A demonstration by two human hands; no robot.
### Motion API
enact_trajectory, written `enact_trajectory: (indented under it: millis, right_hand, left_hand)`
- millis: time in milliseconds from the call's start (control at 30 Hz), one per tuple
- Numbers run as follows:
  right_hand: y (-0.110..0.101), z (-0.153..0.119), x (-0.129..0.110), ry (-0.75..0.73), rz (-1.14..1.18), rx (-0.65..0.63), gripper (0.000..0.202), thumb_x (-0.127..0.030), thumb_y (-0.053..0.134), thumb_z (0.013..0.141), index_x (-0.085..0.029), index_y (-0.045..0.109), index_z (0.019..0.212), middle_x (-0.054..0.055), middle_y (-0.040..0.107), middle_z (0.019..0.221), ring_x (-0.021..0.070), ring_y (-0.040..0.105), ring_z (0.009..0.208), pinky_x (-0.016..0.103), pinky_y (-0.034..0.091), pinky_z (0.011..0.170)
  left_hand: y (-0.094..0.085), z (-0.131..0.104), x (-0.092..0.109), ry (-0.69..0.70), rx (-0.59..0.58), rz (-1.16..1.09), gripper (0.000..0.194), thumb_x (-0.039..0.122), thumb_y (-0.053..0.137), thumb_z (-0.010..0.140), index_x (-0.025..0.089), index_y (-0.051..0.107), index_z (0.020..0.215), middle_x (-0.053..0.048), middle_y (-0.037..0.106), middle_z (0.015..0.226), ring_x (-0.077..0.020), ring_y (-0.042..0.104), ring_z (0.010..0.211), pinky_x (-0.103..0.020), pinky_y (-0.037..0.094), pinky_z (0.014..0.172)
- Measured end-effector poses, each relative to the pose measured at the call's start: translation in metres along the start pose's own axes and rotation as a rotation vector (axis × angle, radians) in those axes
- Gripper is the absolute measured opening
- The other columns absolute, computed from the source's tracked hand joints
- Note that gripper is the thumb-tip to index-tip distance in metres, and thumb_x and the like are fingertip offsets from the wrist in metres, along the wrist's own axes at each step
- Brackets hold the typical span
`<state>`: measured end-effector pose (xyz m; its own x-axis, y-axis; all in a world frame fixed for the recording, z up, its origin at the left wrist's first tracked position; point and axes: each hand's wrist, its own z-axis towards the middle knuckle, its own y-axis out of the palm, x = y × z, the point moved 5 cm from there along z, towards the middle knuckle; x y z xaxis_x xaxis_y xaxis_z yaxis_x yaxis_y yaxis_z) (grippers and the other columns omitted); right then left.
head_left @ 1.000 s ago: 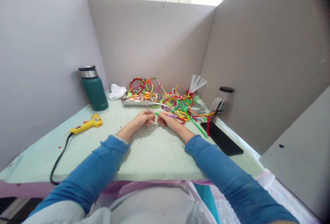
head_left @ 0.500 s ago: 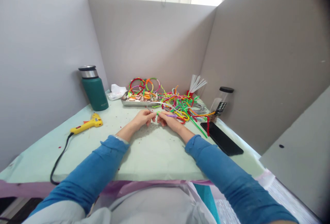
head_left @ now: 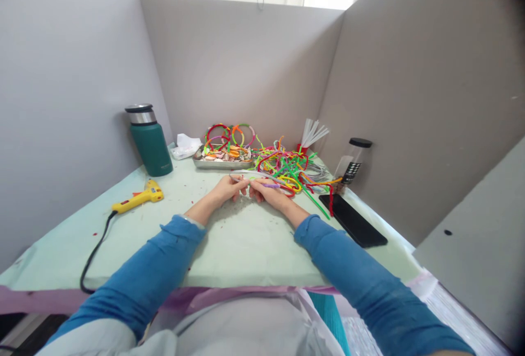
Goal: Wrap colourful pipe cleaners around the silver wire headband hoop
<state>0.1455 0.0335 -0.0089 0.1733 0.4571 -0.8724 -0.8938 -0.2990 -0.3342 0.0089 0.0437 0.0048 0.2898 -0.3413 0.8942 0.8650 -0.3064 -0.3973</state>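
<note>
Close together over the near middle of the table, my left hand [head_left: 226,189] and my right hand [head_left: 267,192] pinch a thin pale grey band [head_left: 259,173] that curves in an arc beyond the fingers. A purple fuzzy section [head_left: 271,185] of it shows by my right hand. The fingertips nearly meet, and they hide what lies between them. Just past my right hand is a tangled heap of colourful pipe cleaners [head_left: 283,162]. Behind my left hand stands a metal tray [head_left: 223,164] with small orange and whitish pieces.
Wrapped colourful rings [head_left: 219,136] lean at the back of the tray. To the left are a yellow glue gun [head_left: 139,198] with a cord and a green bottle [head_left: 150,145]. Glue sticks [head_left: 314,134], a clear bottle [head_left: 353,162] and a black phone [head_left: 355,222] are right. Grey partitions [head_left: 241,60] surround the table.
The arc of the band has tipped lower, nearer the table. Less of the bright green bit at my fingertips shows. Both hands have stayed in nearly the same place.
</note>
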Motion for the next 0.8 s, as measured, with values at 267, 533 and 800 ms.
enact_trajectory:
  millis: [267,533,800]
  right_hand:
    - [0.002,-0.002,-0.001,0.004,-0.058,-0.011,0.038,-0.043,0.043,0.091,-0.016,0.059,0.069,-0.002,0.049,0.052,0.0105,0.043,0.048,0.024,0.033,0.050]
    - [0.006,-0.001,0.001,-0.028,-0.078,-0.029,0.039,-0.048,0.045,0.088,-0.016,0.058,0.070,-0.003,0.048,0.052,0.0103,0.044,0.049,0.023,0.034,0.050]
    - [0.003,0.001,0.004,-0.005,-0.049,-0.007,0.040,-0.048,0.045,0.088,-0.016,0.060,0.068,-0.001,0.052,0.054,0.0095,0.044,0.048,0.023,0.034,0.048]
  left_hand:
    - [-0.003,0.003,-0.012,-0.005,-0.026,0.003,0.042,0.055,0.056,0.078,0.016,0.054,0.060,0.004,0.044,0.039,-0.0079,0.039,0.036,-0.022,0.030,0.043]
    - [-0.003,0.008,-0.023,-0.080,-0.032,-0.080,0.033,0.045,0.059,0.075,0.016,0.053,0.060,0.003,0.051,0.047,-0.0067,0.039,0.034,-0.022,0.029,0.040]
    - [-0.004,0.006,-0.018,-0.055,-0.003,-0.043,0.037,0.048,0.059,0.076,0.016,0.054,0.059,0.003,0.050,0.045,-0.0072,0.038,0.034,-0.023,0.029,0.040]
